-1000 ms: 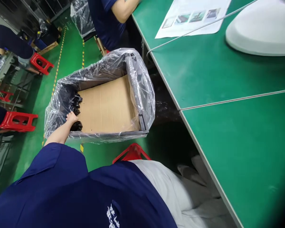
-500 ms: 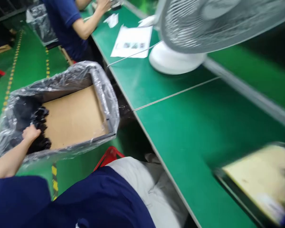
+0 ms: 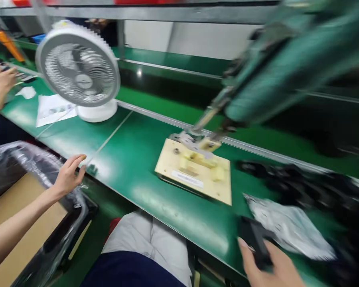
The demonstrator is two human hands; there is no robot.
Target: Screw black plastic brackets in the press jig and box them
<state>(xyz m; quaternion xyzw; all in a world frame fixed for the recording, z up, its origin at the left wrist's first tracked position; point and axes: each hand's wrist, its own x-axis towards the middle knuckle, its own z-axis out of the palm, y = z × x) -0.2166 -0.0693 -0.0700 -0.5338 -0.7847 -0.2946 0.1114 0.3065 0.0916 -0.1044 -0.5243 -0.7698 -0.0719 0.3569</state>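
Note:
My left hand [image 3: 69, 176] hangs over the table's front edge, beside the lined box; its fingers are apart and hold nothing. At the lower right, my right hand [image 3: 269, 263] grips a black plastic part [image 3: 255, 241], blurred by motion. Just beyond that part lies a clear plastic bag [image 3: 290, 227] whose contents I cannot make out. In the middle of the table sits a cream-coloured fixture plate [image 3: 170, 161] with raised blocks and a white label. Metal clamp parts at the end of a green machine arm [image 3: 266, 91] reach down over the plate's back edge.
A box [image 3: 26, 211] lined with clear plastic stands at left. A white fan [image 3: 83, 75] and a printed sheet [image 3: 52, 109] are on the green table [image 3: 131, 159]. Black parts [image 3: 299, 181] lie at right. Another person's hands [image 3: 4, 79] work at far left.
My view has swung right. My left hand has come out of the box, away from the black parts there, to the table edge. My right hand with a black part now shows.

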